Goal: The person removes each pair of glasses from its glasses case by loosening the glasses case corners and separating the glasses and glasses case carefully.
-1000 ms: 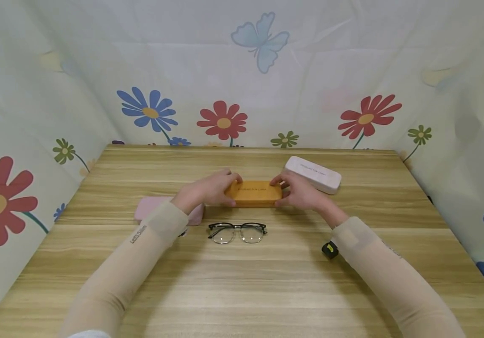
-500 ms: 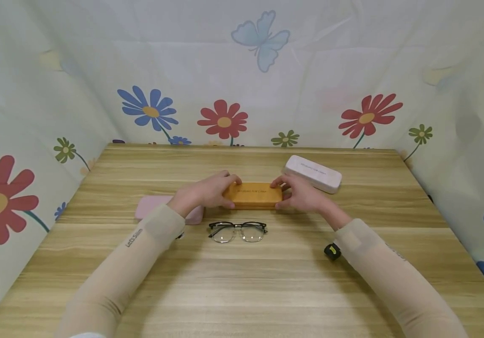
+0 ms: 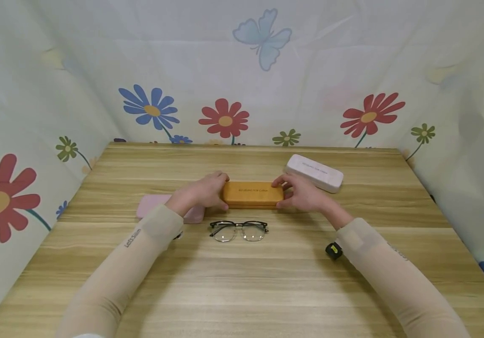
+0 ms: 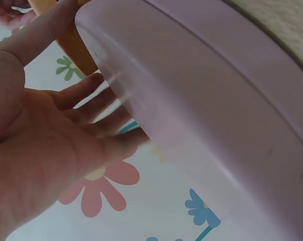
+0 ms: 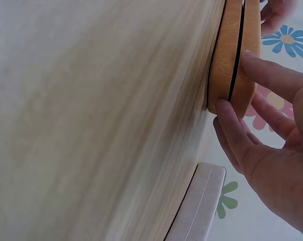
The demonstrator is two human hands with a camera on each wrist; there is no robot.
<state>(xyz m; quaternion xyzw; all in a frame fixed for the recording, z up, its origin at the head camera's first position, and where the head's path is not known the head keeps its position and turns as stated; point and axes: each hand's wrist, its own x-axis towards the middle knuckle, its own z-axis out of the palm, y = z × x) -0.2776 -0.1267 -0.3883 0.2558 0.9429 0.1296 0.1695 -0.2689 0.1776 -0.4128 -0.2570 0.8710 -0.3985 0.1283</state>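
The pink case (image 3: 151, 204) is partly hidden by the left sleeve (image 3: 132, 263). The left hand (image 3: 206, 191) is held open at the left end of the orange case (image 3: 253, 194) (contact cannot be told), which is set beyond the glasses (image 3: 239, 225). Its right end is gripped by the right hand (image 3: 301, 193), near the white case (image 3: 320, 175).

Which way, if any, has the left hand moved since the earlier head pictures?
Yes: judged against the glasses, the left hand has shifted slightly left.
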